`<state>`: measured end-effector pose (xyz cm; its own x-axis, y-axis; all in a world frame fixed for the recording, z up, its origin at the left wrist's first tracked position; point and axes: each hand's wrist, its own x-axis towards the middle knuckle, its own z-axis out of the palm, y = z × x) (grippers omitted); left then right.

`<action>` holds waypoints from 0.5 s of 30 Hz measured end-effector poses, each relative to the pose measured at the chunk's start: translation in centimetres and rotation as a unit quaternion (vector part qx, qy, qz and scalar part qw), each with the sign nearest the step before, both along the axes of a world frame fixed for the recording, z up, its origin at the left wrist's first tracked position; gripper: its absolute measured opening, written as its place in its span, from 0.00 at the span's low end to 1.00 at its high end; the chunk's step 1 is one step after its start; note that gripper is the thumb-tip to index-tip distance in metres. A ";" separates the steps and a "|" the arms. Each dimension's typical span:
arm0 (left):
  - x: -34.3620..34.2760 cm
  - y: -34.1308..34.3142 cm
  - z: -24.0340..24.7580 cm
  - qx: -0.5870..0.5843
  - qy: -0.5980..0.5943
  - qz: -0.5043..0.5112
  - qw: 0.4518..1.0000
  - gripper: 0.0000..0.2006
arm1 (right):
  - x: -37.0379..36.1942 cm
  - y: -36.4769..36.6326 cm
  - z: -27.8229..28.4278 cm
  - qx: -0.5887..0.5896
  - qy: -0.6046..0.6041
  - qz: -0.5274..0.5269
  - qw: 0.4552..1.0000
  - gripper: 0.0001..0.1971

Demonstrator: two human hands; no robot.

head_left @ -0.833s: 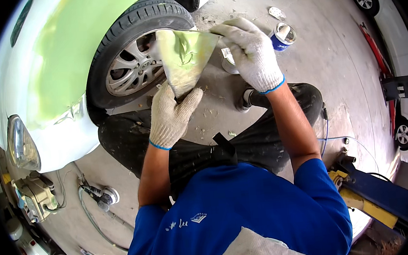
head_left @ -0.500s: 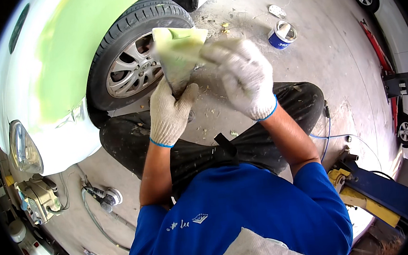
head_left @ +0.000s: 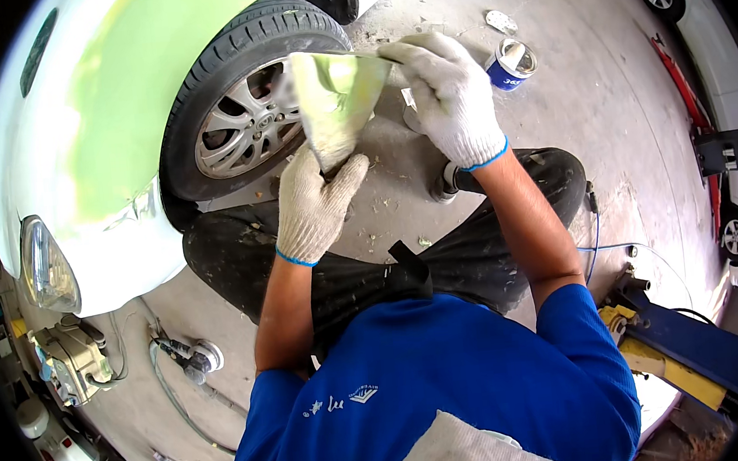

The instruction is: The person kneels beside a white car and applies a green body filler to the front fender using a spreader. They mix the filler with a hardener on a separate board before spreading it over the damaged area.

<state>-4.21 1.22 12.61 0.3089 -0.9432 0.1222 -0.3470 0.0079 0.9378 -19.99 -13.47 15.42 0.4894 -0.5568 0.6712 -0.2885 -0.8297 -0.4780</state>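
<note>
My left hand (head_left: 317, 202), in a white knit glove with a blue cuff edge, is closed round the narrow lower end of a putty board (head_left: 338, 132). Pale yellow-green putty (head_left: 340, 77) covers the board's wide upper part. At the board's top right corner, my right hand (head_left: 453, 91), gloved alike, pinches a thin putty spreader (head_left: 391, 56), seen nearly edge-on; the fingers hide most of it. Just beyond the board is a car wheel (head_left: 245, 123). Left of it, the white fender (head_left: 116, 103) carries a broad yellow-green patch.
An open blue-and-white can (head_left: 510, 65) stands on the floor at the far right, with a pale lid-like piece (head_left: 501, 20) behind it. A sander (head_left: 200, 358) with a hose lies at the lower left. A blue-and-yellow lift arm (head_left: 674, 353) is at the right.
My right hand, blurred over the board before, now holds the spreader at the board's top right corner. The board and my left hand have shifted slightly right.
</note>
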 end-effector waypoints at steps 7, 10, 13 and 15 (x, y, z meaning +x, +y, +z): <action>0.2 -0.5 -0.1 0.000 -0.008 0.045 0.999 0.14 | 0.7 4.8 -0.5 -0.100 0.007 0.062 0.993 0.22; 0.3 -0.5 0.3 0.025 -0.027 0.015 0.999 0.13 | -0.2 3.7 0.1 -0.033 -0.058 0.026 0.997 0.22; 0.2 -0.5 0.2 0.033 -0.029 0.003 0.999 0.14 | 0.5 4.2 0.5 -0.048 0.008 0.016 0.999 0.21; 0.5 -0.2 0.8 0.083 -0.002 -0.001 0.997 0.14 | 0.5 4.4 0.6 -0.065 0.027 0.040 0.997 0.20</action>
<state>-3.74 0.99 13.38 0.3070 -0.9511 -0.0334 -0.3509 -0.1457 0.9250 -19.53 -9.03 16.03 0.5663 -0.4249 0.7062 -0.2414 -0.9048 -0.3508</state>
